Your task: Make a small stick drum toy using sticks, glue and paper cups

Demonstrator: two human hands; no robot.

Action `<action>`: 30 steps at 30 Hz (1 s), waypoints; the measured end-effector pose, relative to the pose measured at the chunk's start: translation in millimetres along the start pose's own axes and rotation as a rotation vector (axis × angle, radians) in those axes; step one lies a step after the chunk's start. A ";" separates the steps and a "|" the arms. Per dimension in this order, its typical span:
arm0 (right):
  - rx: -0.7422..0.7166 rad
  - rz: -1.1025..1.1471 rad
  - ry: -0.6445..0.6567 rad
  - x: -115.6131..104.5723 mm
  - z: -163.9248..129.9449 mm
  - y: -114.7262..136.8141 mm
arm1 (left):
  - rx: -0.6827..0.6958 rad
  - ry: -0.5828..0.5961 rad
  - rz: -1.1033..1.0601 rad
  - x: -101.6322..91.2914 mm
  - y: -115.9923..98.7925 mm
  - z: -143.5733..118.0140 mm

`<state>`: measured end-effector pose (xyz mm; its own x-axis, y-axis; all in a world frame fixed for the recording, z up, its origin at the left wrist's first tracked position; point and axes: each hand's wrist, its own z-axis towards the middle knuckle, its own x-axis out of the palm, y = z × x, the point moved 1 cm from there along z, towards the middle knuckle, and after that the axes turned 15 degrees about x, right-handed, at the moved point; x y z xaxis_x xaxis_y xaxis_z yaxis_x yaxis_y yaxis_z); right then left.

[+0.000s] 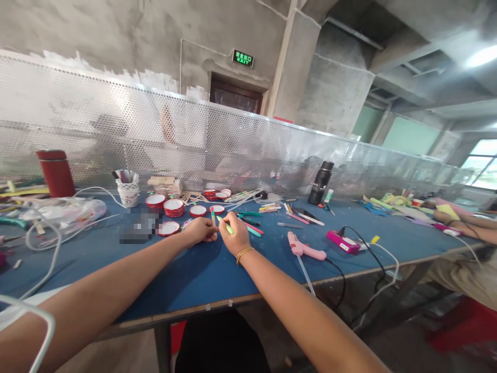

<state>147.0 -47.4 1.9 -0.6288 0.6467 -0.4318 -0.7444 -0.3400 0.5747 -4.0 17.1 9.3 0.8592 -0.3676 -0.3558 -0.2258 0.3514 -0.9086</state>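
My left hand (203,230) pinches a narrow craft stick (213,215) upright at the table; red and green colour shows near its top end. Just to the right, my right hand (236,235) is closed around a light green marker (229,228), its tip close to the stick. Behind my hands are round red-rimmed white lids or dishes (173,206), some of them stacked. Beside my right hand lie green-handled pliers (249,214) and several coloured markers (254,231).
A pink glue gun (305,248) lies near the front edge, its cord running off the table. Right of it sits a magenta box (344,242) with cables. A black bottle (321,182), a red bottle (56,173) and a pen cup (128,190) stand along the perforated screen. Another person's arm (469,230) rests far right.
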 end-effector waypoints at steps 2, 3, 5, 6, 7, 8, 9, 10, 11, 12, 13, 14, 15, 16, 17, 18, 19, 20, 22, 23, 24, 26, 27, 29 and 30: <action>-0.008 0.013 -0.003 -0.1 0.1 -0.2 | -0.004 -0.011 0.012 0.4 -0.7 -0.3; -0.011 0.018 -0.002 0.0 0.2 -0.2 | -0.004 -0.014 0.020 0.7 -1.2 -0.6; -0.010 0.028 0.001 0.1 0.3 -0.2 | 0.001 -0.016 0.042 1.2 -2.2 -1.4; -0.007 0.033 0.001 0.1 0.3 -0.2 | 0.003 -0.016 0.056 1.4 -2.7 -1.7; -0.004 0.039 0.000 0.0 0.3 -0.1 | 0.005 -0.017 0.071 1.5 -3.1 -2.1; -0.001 0.045 -0.001 -0.1 0.3 0.0 | 0.005 -0.017 0.086 1.6 -3.5 -2.4; 0.000 0.051 -0.002 -0.3 0.2 0.1 | 0.005 -0.020 0.101 1.6 -3.8 -2.7; 0.000 0.057 -0.005 -0.6 0.1 0.3 | 0.006 -0.021 0.115 1.5 -4.1 -3.0; -0.002 0.064 -0.009 -0.9 0.0 0.6 | 0.012 -0.022 0.126 1.3 -4.3 -3.2; -0.005 0.069 -0.013 -1.0 0.0 0.7 | 0.021 -0.021 0.137 1.1 -4.5 -3.3; -0.007 0.073 -0.017 -1.1 0.0 0.8 | 0.031 -0.019 0.146 0.9 -4.8 -3.4; -0.007 0.074 -0.022 -1.0 0.2 0.6 | 0.046 -0.017 0.155 0.6 -5.1 -3.4; -0.005 0.072 -0.029 -0.8 0.5 0.3 | 0.059 -0.014 0.162 0.2 -5.4 -3.5; -0.003 0.069 -0.037 -0.4 0.9 -0.3 | 0.069 -0.011 0.170 -0.1 -5.9 -3.5; -0.001 0.067 -0.047 0.0 1.4 -0.9 | 0.073 -0.008 0.176 -0.5 -6.5 -3.5; 0.001 0.066 -0.056 0.4 1.8 -1.7 | 0.075 -0.005 0.179 -0.7 -7.3 -3.7; 0.001 0.067 -0.064 0.9 2.3 -2.4 | 0.072 -0.002 0.178 -0.9 -8.2 -3.9; 0.000 0.069 -0.067 1.3 2.6 -3.0 | 0.065 -0.001 0.175 -1.0 -9.3 -4.4; -0.001 0.079 -0.062 2.0 2.7 -3.9 | 0.055 0.001 0.167 -0.9 -11.7 -5.9; -0.001 0.083 -0.056 2.3 2.5 -4.2 | 0.054 0.002 0.163 -0.7 -12.9 -6.9; -0.001 0.086 -0.051 2.4 2.1 -4.3 | 0.057 0.001 0.160 -0.5 -14.0 -8.0; 0.000 0.082 -0.044 2.5 1.4 -4.4 | 0.069 0.003 0.155 0.2 -15.6 -9.9; 0.001 0.074 -0.043 2.5 1.1 -4.4 | 0.078 0.001 0.156 0.5 -15.9 -10.6; 0.005 0.057 -0.041 2.4 1.0 -4.7 | 0.097 0.000 0.174 0.6 -14.8 -10.9; 0.008 0.052 -0.040 2.4 1.2 -4.8 | 0.108 -0.001 0.186 0.3 -13.5 -10.5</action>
<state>149.4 -43.4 -1.1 -0.6572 0.6550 -0.3728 -0.7088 -0.3691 0.6011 -5.5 3.2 19.1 0.8078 -0.2871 -0.5148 -0.3302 0.5031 -0.7986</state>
